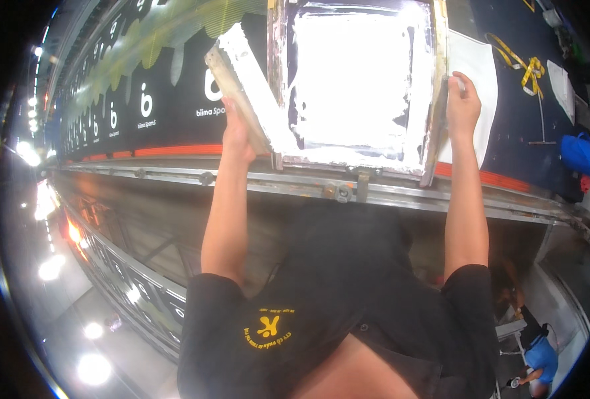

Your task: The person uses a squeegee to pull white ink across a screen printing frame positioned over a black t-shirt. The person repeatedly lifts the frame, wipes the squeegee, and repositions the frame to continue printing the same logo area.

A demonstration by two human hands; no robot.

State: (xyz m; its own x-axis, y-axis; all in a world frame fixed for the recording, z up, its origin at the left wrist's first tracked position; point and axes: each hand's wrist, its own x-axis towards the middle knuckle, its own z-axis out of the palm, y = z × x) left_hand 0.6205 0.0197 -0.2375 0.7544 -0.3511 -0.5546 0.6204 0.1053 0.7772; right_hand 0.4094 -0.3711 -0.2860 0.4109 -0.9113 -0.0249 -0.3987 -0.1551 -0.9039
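White-inked: one screen frame, one squeegee, two gripping hands.

One wooden-framed printing screen smeared with white ink lies on the table. One long wooden squeegee coated in white ink stands at its left edge. Two bare hands show: the left hand on the squeegee, the right hand on the frame's right side. One yellow measuring tape lies coiled on the dark cloth. One blue plastic container sits at the right. Two white sheets show: one white curved sheet beside the frame, one smaller white sheet further right. One metal rail runs along the table's near edge
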